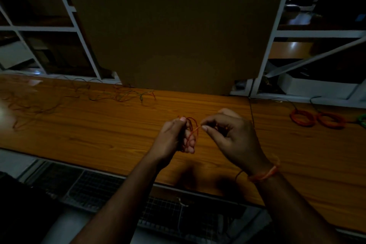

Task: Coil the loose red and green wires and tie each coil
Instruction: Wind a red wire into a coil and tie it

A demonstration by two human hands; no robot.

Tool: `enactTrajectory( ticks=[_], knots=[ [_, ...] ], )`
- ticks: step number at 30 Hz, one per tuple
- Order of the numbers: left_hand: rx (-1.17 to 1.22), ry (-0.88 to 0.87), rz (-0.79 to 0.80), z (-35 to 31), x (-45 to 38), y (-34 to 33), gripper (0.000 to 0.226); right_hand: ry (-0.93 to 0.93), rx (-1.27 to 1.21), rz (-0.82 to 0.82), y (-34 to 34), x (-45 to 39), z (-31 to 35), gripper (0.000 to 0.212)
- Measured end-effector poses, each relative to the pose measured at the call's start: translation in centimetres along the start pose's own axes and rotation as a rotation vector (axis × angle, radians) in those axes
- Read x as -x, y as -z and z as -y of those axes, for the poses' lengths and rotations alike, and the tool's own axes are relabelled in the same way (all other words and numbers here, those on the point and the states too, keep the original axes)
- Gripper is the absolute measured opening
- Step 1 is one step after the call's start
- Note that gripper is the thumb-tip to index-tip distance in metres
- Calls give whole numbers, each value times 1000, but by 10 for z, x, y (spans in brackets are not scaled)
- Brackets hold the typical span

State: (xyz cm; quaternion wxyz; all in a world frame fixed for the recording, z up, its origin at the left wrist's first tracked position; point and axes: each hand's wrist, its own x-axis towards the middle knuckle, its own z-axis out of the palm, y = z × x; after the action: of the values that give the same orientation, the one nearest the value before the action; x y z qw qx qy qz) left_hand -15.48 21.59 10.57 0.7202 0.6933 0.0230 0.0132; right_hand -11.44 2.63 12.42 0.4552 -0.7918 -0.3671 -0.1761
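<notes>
Dim workshop, long wooden workbench (99, 125), white metal racking (79, 29), loose wires (118, 95)

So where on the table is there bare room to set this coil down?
Bare wood lies between the hands and the finished red coils, and along the near table edge. The far left is crowded with loose wires.

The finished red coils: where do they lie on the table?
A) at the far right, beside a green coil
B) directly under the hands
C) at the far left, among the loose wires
A: two finished red coils lie at the table's right end, with a green coil at the frame edge.
</notes>
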Motion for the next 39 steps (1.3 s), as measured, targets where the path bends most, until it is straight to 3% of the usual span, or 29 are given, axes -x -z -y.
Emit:
enactTrajectory(
  ticks=[7, 11, 15, 17, 21, 25, 32, 35, 39],
  knots=[
    [261, 115, 193, -3, 2, -1, 39, -46, -88, 64, -10, -21, -7, 14],
    [164, 100, 271, -5, 5, 4, 34, -119, -149, 64, -16, -21, -16, 9],
    [383, 149, 330, -6, 5, 6, 29, -356, -468, 78, -26, -10, -19, 10],
    [457, 169, 345, -7, 5, 6, 32, -479, -620, 142, -30, -3, -18, 25],
    [344, 178, 263, -16, 6, 3, 36, -578, -806, 245, -38, 10, -19, 52],
    [275, 191, 166, -18, 5, 3, 36, -578, -756, 238, -41, 16, -22, 60],
    [609, 271, 327, -9, 2, -4, 36, -378, -399, -16, -52, 14, -22, 42],
    [734, 323, 359, -6, 2, -3, 41, -357, -380, -41, -55, 14, -25, 39],
    [683, 266, 381, -4, 3, -2, 26, -356, -406, -37, -57, 14, -28, 40]
  ],
)
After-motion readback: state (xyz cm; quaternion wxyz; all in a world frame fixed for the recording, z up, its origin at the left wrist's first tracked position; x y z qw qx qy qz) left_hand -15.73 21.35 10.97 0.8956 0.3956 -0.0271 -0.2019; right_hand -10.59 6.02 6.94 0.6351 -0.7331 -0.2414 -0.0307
